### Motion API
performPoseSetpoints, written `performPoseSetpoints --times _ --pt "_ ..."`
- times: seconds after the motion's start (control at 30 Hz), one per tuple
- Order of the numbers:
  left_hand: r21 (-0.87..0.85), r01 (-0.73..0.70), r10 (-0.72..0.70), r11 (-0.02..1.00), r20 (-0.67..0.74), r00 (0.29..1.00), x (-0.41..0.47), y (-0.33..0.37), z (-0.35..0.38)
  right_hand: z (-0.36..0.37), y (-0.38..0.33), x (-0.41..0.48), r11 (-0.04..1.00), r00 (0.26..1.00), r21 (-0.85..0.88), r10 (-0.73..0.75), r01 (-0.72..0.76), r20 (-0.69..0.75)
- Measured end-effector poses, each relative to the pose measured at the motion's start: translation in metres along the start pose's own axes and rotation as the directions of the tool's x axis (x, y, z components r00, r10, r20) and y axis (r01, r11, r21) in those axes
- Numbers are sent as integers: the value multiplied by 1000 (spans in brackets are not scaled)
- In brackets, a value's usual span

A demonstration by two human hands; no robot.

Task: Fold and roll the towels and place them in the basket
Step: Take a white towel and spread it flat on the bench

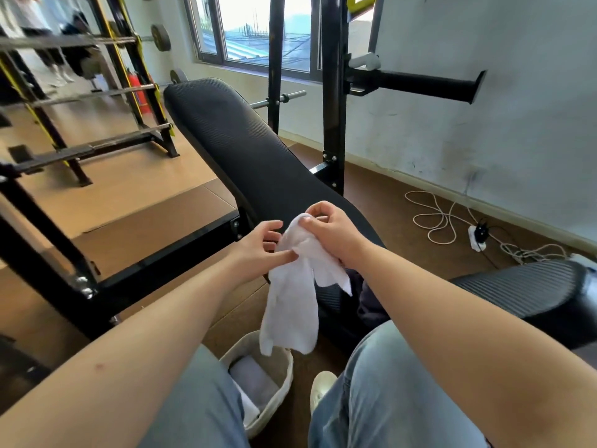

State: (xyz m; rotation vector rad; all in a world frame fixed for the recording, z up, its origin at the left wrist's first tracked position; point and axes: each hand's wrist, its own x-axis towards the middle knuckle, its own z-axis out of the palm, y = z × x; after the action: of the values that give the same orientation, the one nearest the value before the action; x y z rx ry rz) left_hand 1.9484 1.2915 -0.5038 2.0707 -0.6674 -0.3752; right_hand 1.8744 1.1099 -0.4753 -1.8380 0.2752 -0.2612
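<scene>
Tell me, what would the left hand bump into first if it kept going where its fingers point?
Most likely the white towel hanging from the right hand; the left hand points straight at it, fingertips seemingly touching.

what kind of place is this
Most likely a gym: there is a padded black weight bench, a barbell rack on the left, and a weight plate on a bar near the window.
</scene>
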Motion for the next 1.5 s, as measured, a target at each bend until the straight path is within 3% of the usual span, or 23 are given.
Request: performPoseSetpoints --times 0.17,0.3,0.43,0.57,0.63,0.73,0.9,1.0,1.17,1.27,1.37,1.43,1.5 --pt "-71 -173 170 982 -49 984 -3 20 3 2 -17 -4 999 985 47 -7 -1 170" --pt "-20 -193 189 981 -131 973 -3 19 -3 -8 -23 -1 990 924 79 83 -121 372" --pt "40 -159 162 987 -113 980 -2 20 -9 -17 -31 2 994 896 -43 113 -104 429" --pt "94 -139 143 986 -40 989 -2 19 -16 -23 -44 -1 865 901 -499 165 64 401" --pt "120 -139 148 983 -69 987 -4 20 -18 -27 -43 -2 823 913 -565 177 68 367" --pt "109 -111 127 988 -148 981 -9 24 -24 -36 -37 -2 844 932 -536 178 21 316" --pt "102 -61 64 993 -22 998 -14 23 -34 -45 -31 -1 967 971 -250 107 -51 215" --pt "74 -61 71 995 -137 988 -16 26 -40 -48 -33 0 983 982 -176 82 -52 168" --pt "-96 -69 45 993 -240 970 -18 40 -45 -46 -45 -2 995 977 -100 46 -26 209" --pt "-62 -140 121 988 -249 961 -17 50 -44 -41 -58 -4 996 960 -94 26 0 280" --pt "8 -175 171 984 -271 947 -19 61 -42 -37 -72 -5 988 968 -148 2 37 253" --pt "-53 -136 113 989 -312 943 -19 65 -46 -39 -79 -4 938 980 -338 -5 74 200" --pt "-113 -80 29 990 -391 920 -18 66 -53 -48 -85 -3 800 987 -593 6 92 162"
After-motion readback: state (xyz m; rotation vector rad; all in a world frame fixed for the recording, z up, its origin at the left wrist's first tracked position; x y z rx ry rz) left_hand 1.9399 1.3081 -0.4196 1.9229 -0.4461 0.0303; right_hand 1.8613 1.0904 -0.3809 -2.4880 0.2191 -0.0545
